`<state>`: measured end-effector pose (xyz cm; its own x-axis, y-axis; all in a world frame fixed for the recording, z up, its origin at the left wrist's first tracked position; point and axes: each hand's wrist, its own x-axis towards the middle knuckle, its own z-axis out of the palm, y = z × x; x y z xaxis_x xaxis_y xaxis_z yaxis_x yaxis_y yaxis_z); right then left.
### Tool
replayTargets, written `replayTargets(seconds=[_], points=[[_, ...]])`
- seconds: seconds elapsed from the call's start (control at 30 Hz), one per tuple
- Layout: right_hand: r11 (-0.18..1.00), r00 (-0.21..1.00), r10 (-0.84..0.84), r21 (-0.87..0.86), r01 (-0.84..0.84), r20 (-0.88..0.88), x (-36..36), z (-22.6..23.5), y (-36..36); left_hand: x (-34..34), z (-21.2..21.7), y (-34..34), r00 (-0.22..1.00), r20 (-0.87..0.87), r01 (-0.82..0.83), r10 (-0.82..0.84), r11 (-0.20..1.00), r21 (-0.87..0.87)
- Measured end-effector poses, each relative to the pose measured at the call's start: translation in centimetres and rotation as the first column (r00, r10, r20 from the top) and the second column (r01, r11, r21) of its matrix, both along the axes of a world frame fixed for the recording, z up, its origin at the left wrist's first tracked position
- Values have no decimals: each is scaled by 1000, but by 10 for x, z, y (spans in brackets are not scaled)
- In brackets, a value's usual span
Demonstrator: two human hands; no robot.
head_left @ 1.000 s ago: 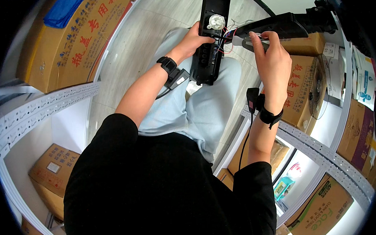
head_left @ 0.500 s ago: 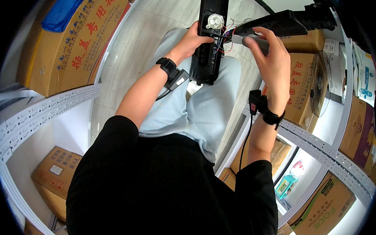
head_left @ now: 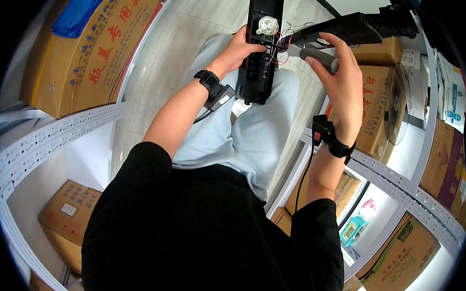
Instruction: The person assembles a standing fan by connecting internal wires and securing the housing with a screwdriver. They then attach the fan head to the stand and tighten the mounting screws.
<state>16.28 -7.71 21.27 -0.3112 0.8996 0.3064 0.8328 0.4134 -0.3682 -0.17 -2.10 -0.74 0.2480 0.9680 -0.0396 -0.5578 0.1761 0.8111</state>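
A long black plastic housing stands out between my knees, with a round clear plastic part and loose coloured wires on it. My left hand grips its left edge, thumb laid across the top. In my right hand is a grey-handled screwdriver, held loosely between thumb and fingers. Its dark shaft points left and reaches over the housing close to my left thumb. The tip is too small to make out. Wires run from the housing to a long black arm-like piece on the right.
Metal shelving flanks me on both sides. Large cardboard boxes stand at the left and right. A round fan grille leans by the right boxes. Pale floor shows ahead. Cables hang from both wrist devices.
My right hand has shifted slightly, its fingers opening a little around the screwdriver handle, which now shows more. The left hand and the housing stay in place.
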Motion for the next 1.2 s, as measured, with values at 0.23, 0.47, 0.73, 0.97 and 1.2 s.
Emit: replayTargets(seconds=[0.23,0.47,0.73,0.97,1.2], points=[[980,981,-181,-66,186,71,-5,3,-4,0,-7,2,999,-31,-31,31,999,-8],[987,985,-159,36,157,67,1,-6,2,0,-4,1,1000,8,11,-11,1000,-7],[981,981,-193,-31,193,12,-10,-5,0,-1,-4,1,1000,-24,-20,19,999,-47],[1000,986,21,8,-20,-166,-9,-7,-2,-1,-8,1,999,1,-34,34,999,8],[968,954,-251,20,251,167,-13,-3,-6,0,-8,1,1000,-1,-15,14,1000,-13]])
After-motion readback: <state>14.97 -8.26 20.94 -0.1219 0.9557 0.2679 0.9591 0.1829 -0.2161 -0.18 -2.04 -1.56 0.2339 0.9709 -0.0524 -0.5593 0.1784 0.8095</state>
